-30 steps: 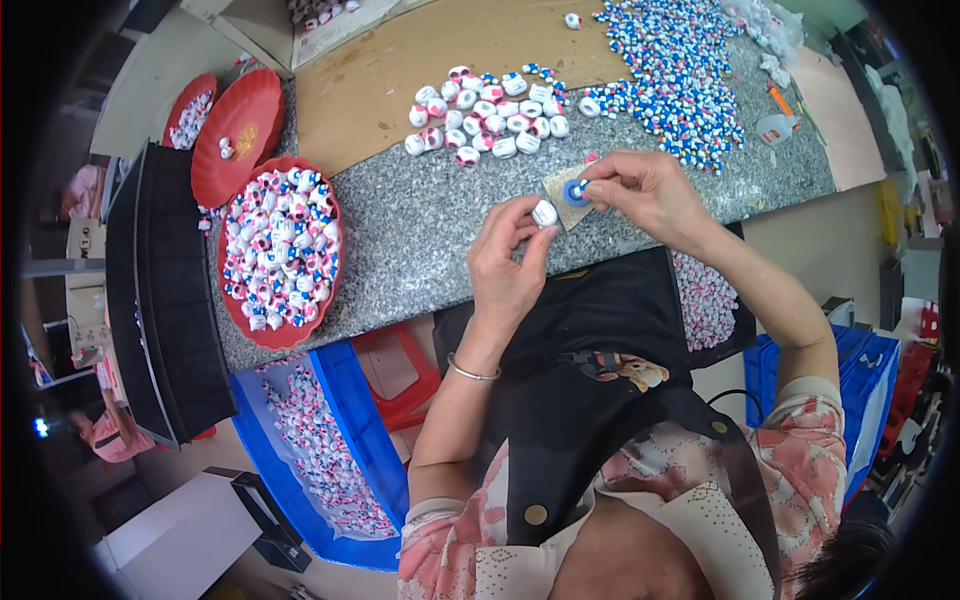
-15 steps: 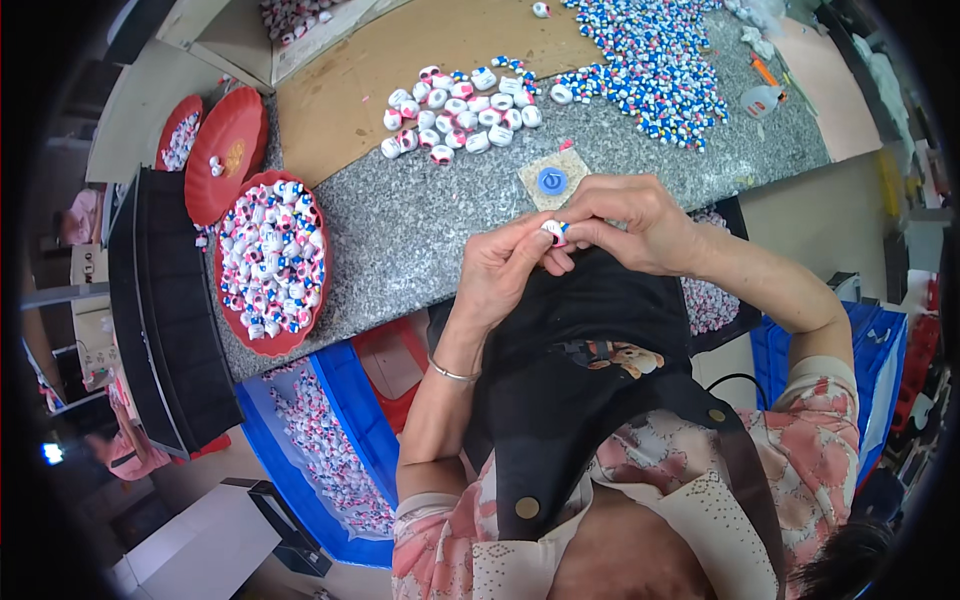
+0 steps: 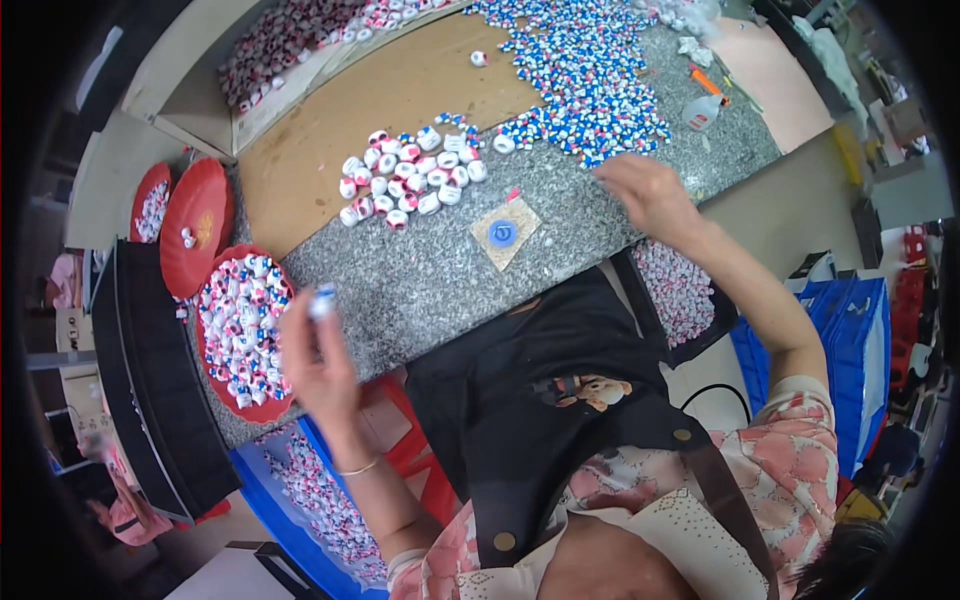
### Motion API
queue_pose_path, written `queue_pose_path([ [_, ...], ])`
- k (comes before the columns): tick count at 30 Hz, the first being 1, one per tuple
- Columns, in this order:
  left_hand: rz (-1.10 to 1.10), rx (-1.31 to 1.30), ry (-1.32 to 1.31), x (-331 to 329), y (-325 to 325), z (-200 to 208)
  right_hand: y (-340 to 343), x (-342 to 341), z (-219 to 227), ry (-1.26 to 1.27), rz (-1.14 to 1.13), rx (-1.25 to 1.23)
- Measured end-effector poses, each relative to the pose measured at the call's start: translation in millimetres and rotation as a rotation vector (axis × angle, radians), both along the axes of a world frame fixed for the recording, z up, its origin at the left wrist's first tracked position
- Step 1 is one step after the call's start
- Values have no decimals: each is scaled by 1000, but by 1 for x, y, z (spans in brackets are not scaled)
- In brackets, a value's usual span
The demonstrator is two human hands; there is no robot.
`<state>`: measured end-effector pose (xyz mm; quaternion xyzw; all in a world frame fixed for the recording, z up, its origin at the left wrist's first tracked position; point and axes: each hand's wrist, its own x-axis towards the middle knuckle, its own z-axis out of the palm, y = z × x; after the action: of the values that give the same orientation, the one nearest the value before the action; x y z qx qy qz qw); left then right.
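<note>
My left hand (image 3: pixel 322 365) is at the left, beside a scalloped red plate (image 3: pixel 262 412) heaped with white, pink and blue pieces. Between its thumb and fingers is a small white and blue bead-like piece (image 3: pixel 322 301), smeared by motion. Over the counter's front edge reaches my right hand (image 3: pixel 655 200), its fingers stretched toward the near edge of a spread of small blue and white pieces (image 3: pixel 590 90). Nothing shows in those fingers. Larger white and pink hollow pieces (image 3: pixel 410 175) lie in a group between the hands, farther back.
A blue round disc (image 3: pixel 502 233) rests on a tan square pad (image 3: pixel 520 215) on the speckled grey counter (image 3: pixel 400 290). Another red plate (image 3: pixel 222 195) stands behind the heaped one. A small clear bottle (image 3: pixel 703 112) is at the right. Below the counter is a blue bin (image 3: pixel 265 510) of pieces.
My hands have parted from the piece they both held. The left has carried it left to the heaped plate; the right has moved right toward the small pieces. The whole view has shifted.
</note>
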<state>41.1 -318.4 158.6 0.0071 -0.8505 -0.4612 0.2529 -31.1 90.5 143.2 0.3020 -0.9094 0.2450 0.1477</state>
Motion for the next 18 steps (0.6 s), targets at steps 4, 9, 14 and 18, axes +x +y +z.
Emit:
queue_pose_path([
  [4,234,-558,149,-1,-84,15,-2,-30,9,30,5,114],
  [9,293,-861,-71,2,-145,3,-11,-54,8,41,121,441],
  [14,409,-741,267,-25,-78,8,-7,-48,3,159,131,448],
  [18,-135,-261,62,-49,13,-1,-20,-40,8,90,77,409],
])
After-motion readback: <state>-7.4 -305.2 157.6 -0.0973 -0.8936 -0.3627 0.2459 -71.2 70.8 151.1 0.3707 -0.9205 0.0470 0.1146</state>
